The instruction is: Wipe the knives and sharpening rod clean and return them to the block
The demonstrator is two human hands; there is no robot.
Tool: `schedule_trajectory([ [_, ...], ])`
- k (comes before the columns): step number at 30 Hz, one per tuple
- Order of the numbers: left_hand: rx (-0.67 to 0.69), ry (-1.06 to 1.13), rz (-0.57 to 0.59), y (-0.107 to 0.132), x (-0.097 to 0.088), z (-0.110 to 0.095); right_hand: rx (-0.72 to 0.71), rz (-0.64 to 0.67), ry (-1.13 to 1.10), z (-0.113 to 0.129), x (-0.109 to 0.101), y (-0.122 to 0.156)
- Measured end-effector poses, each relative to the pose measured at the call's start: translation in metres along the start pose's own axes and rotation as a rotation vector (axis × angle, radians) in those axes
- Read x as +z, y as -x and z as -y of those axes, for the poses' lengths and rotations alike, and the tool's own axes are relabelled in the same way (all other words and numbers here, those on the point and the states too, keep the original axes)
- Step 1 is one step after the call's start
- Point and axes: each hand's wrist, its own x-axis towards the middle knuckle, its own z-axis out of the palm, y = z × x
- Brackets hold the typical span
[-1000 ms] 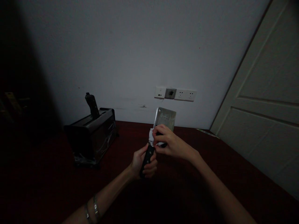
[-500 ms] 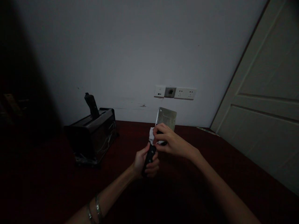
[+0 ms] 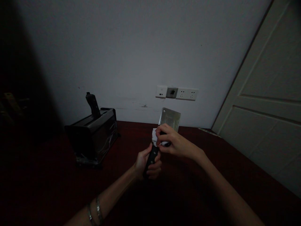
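Observation:
My left hand (image 3: 147, 163) is wrapped round the black handle of a cleaver (image 3: 170, 119), which stands blade up over the dark red table (image 3: 211, 163). My right hand (image 3: 172, 142) pinches a small white cloth (image 3: 155, 136) against the lower part of the steel blade, next to the handle. The upper half of the blade shows above my fingers. Two bracelets sit on my left wrist.
A black knife block (image 3: 94, 138) with one black handle (image 3: 92, 105) sticking out stands on the table at the left, against the wall. Wall sockets (image 3: 176, 93) sit behind the cleaver. A pale door (image 3: 270, 110) is on the right. The left side is dark.
The cleaver and both hands have shifted slightly to the right. My right hand keeps the cloth at the base of the blade.

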Motion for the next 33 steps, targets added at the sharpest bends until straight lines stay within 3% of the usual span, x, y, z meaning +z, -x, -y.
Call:
schedule_trajectory([
  [8,-0.018,-0.021,-0.002,0.001,-0.001,-0.002,-0.010,-0.032,0.019,0.001,0.004,-0.002],
  [12,0.032,-0.025,-0.002,0.003,0.002,-0.009,-0.004,-0.023,0.012,-0.003,-0.002,0.004],
  [16,0.104,-0.034,-0.042,0.004,0.001,-0.015,0.028,-0.096,-0.073,-0.016,0.000,0.006],
  [22,0.117,-0.123,-0.124,0.003,-0.003,-0.016,0.159,-0.410,-0.379,-0.029,-0.005,0.004],
  [27,0.146,-0.223,-0.234,0.003,-0.009,-0.014,0.449,-0.674,-0.538,-0.042,-0.010,0.006],
  [33,0.226,-0.384,-0.467,-0.001,-0.020,-0.010,0.750,-0.964,-0.966,-0.066,-0.001,0.006],
])
